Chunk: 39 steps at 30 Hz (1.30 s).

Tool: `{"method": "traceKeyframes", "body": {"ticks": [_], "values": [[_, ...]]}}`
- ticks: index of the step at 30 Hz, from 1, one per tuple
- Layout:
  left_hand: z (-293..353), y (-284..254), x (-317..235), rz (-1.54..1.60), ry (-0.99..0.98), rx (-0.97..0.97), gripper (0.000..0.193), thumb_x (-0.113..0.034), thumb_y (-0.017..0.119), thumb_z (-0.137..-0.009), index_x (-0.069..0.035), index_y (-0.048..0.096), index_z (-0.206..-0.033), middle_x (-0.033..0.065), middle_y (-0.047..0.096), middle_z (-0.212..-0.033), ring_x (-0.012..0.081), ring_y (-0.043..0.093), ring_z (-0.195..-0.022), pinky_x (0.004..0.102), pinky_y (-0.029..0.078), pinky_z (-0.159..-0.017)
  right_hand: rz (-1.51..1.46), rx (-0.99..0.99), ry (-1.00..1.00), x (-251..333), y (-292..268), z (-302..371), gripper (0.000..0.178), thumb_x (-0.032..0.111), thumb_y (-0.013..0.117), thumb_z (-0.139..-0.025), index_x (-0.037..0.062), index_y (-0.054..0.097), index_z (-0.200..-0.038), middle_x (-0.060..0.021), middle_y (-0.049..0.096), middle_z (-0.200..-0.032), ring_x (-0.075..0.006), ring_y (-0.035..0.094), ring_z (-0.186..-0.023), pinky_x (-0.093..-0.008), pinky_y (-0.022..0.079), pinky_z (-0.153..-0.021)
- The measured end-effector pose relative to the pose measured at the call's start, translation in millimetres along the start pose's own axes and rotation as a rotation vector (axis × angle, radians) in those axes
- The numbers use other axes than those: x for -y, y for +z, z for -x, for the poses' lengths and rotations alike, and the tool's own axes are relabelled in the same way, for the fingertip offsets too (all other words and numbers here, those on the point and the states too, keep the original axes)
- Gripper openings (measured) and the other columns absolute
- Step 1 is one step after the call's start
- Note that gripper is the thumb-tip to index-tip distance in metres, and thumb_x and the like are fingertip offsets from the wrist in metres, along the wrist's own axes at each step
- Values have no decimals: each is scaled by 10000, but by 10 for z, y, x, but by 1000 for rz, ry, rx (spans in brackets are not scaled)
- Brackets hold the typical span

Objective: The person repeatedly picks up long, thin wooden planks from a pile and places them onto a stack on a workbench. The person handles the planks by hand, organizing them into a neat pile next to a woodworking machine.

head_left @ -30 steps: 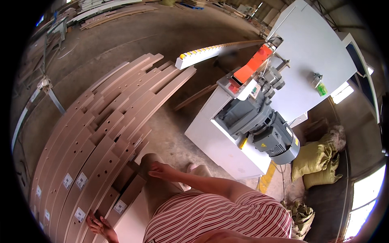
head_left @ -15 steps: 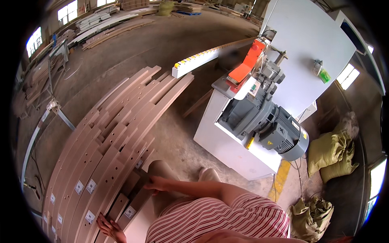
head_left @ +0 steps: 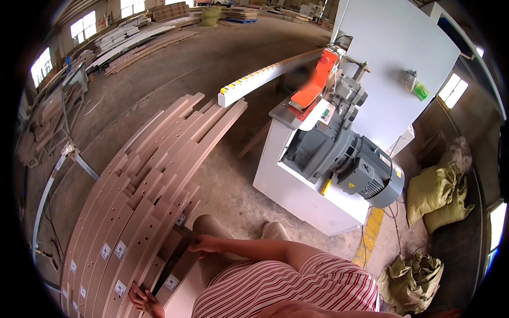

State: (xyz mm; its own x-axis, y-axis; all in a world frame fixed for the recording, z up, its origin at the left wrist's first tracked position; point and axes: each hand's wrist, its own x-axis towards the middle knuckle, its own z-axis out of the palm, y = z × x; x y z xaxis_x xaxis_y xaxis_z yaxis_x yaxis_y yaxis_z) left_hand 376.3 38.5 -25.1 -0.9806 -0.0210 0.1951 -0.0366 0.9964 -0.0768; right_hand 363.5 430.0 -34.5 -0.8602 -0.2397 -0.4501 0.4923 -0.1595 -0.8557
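Brown flat boards (head_left: 140,212), many with drilled holes and white labels, lie side by side in a broad layer at my left. My left hand (head_left: 146,301) rests on them near the front, fingers spread, beside a labelled board. Just right of it, a short board with a hole (head_left: 154,271) lies against its neighbours, a dark gap along its right side. At the far end of the nearest labelled board (head_left: 180,267), by my knee, my right hand (head_left: 205,245) has its fingers curled on the edge. Its fingertips are partly hidden.
A white machine (head_left: 297,185) with a grey motor (head_left: 374,172) and an orange guard (head_left: 315,82) stands ahead on the right. A white roller rail (head_left: 260,79) extends near the boards' far end. Yellowish sacks (head_left: 437,196) sit at right; a metal frame (head_left: 47,183) stands left.
The short board with the hole has shifted left against its neighbours; the dark gap now lies on its right. My left hand moved slightly with it. My right hand stays nearly still.
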Motion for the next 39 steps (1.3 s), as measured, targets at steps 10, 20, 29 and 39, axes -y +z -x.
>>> {"method": "traceKeyframes", "body": {"ticks": [10,20,29,39], "values": [[-57,-16,-69,124,-130,20,554,-281,475,-956,-304,284,-1476,60,228,-1487,319,225,-1375,551,217,-1056,91,-69,-145,-177,22,-145,411,363,639,-893,-13,545,-1027,-78,594,-895,-165,642,-662,-280,576,-610],[12,-64,-27,97,-41,-13,514,-327,453,-985,-262,300,-1472,87,255,-1449,334,269,-1340,551,281,-1023,189,-106,-107,-8,16,-52,449,397,657,-886,6,535,-1071,-65,605,-833,-138,625,-655,-271,532,-555],[-105,-14,-113,205,182,-399,438,-271,515,-936,-156,483,-1358,159,393,-1310,364,398,-1217,520,349,-968,565,-387,-539,-453,-785,-4,200,218,619,-908,33,606,-984,-97,663,-905,-213,643,-845,-327,516,-773],[-31,-125,-125,222,70,-266,567,-217,569,-867,-238,405,-1409,111,351,-1362,372,300,-1303,537,243,-1051,637,-822,-197,-1505,-2197,758,257,302,615,-866,49,641,-904,-149,683,-797,-284,687,-777,-381,529,-686]]}}
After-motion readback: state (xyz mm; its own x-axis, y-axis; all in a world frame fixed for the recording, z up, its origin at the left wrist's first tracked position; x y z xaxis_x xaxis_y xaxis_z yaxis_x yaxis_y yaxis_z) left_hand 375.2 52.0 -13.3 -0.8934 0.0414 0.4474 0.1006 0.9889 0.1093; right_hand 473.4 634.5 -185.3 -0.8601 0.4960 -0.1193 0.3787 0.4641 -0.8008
